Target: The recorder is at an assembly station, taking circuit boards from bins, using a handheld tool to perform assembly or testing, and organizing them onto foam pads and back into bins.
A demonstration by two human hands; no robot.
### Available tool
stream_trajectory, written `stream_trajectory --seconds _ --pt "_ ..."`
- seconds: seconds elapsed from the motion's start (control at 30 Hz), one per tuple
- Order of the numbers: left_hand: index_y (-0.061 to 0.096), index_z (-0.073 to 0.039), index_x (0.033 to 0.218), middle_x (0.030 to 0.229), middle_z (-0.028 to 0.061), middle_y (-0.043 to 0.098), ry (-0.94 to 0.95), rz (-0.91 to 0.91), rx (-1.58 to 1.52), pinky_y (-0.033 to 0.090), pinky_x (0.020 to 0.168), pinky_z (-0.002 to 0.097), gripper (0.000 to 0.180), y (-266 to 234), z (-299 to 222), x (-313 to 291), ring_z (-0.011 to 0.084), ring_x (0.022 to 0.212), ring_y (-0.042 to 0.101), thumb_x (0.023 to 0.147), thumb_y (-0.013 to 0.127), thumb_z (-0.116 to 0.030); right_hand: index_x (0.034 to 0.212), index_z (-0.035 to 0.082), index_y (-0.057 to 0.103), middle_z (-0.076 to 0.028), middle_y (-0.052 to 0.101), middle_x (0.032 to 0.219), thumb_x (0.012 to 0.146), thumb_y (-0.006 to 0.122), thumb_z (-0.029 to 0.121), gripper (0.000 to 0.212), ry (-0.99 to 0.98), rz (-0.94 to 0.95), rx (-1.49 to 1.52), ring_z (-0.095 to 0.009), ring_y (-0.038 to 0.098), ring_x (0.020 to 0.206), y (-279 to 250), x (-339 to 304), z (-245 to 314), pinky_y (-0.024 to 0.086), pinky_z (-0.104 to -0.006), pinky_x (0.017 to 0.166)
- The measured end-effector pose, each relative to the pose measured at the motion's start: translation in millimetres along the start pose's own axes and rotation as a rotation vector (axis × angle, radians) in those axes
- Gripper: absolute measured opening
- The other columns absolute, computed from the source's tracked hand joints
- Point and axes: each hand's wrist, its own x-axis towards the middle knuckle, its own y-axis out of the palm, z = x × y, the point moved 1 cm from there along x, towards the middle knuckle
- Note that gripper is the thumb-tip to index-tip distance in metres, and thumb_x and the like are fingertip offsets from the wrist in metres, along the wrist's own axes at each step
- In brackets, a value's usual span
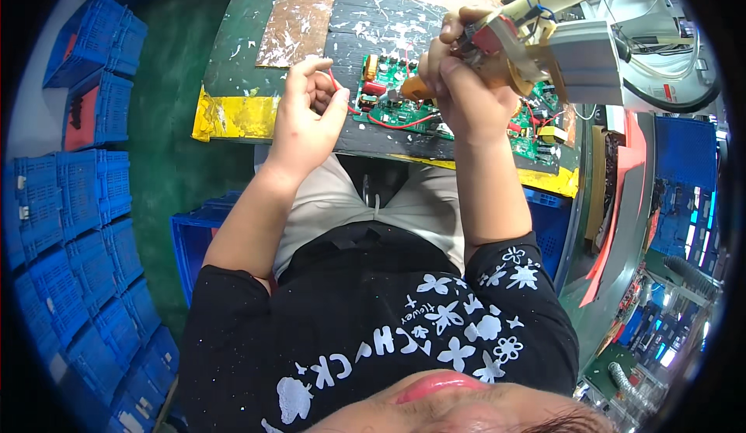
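A green circuit board [392,99] with orange, red and black parts lies on the paint-spattered workbench [311,21]. My left hand [305,118] pinches a thin red wire [336,83] that runs to the board's left edge. My right hand [458,83] is raised above the board and grips an orange-handled tool [501,52] that hangs from a pale hose and cable at the upper right. A second green board [536,134] lies to the right, partly hidden behind my right hand.
Stacked blue plastic crates [85,192] line the left side on the green floor. Another blue crate [190,239] stands under the bench by my left knee. A white machine housing [590,60] and cables crowd the upper right; red and orange sheets [622,200] lean at the right.
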Motion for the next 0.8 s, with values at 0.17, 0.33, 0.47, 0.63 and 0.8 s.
stream_trajectory --seconds 0.17,0.33,0.47,0.63,0.8 --pt "0.042 -0.005 0.12 0.081 0.0017 0.052 0.005 0.002 0.009 0.042 0.059 0.019 0.042 0 0 0 0.0049 0.067 0.049 0.084 0.059 0.005 0.12 -0.001 0.043 -0.014 0.051 0.106 0.077 0.045 -0.012 0.045 0.065 0.018 -0.148 -0.011 0.048 0.058 3 1 13 0.041 -0.0274 0.052" --pt "0.042 -0.005 0.119 0.079 0.0019 0.053 0.004 0.001 0.014 0.042 0.059 0.02 0.042 0 -1 1 0.0053 0.066 0.05 0.083 0.06 0.005 0.126 0.002 0.041 -0.016 0.047 0.11 0.073 0.044 -0.012 0.055 0.075 0.092 -0.206 -0.014 0.047 0.058 8 -2 13 0.04 -0.0288 0.053" --pt "0.043 -0.005 0.119 0.078 0.0016 0.053 0.011 -0.005 -0.008 0.042 0.059 0.0201 0.041 0 0 2 0.0056 0.066 0.05 0.083 0.061 0.004 0.116 -0.003 0.043 -0.013 0.053 0.101 0.078 0.046 -0.015 0.04 0.032 0.014 -0.022 -0.01 0.052 0.062 7 -4 1 0.044 -0.0231 0.052" --pt "0.043 -0.005 0.118 0.078 0.0019 0.054 0.0 -0.005 -0.008 0.043 0.059 0.0206 0.041 -1 0 1 0.0059 0.065 0.051 0.082 0.061 0.004 0.118 -0.003 0.043 -0.015 0.054 0.102 0.077 0.046 -0.015 0.043 0.06 -0.001 -0.035 -0.01 0.052 0.061 11 -1 11 0.043 -0.0245 0.052" --pt "0.043 -0.005 0.118 0.079 0.0023 0.055 -0.009 0.001 0.007 0.044 0.06 0.0215 0.041 -3 -1 0 0.0067 0.067 0.053 0.082 0.061 0.003 0.115 -0.006 0.042 -0.014 0.055 0.091 0.079 0.045 -0.013 0.038 -0.047 -0.058 -0.049 -0.011 0.05 0.057 18 8 20 0.042 -0.0247 0.049"
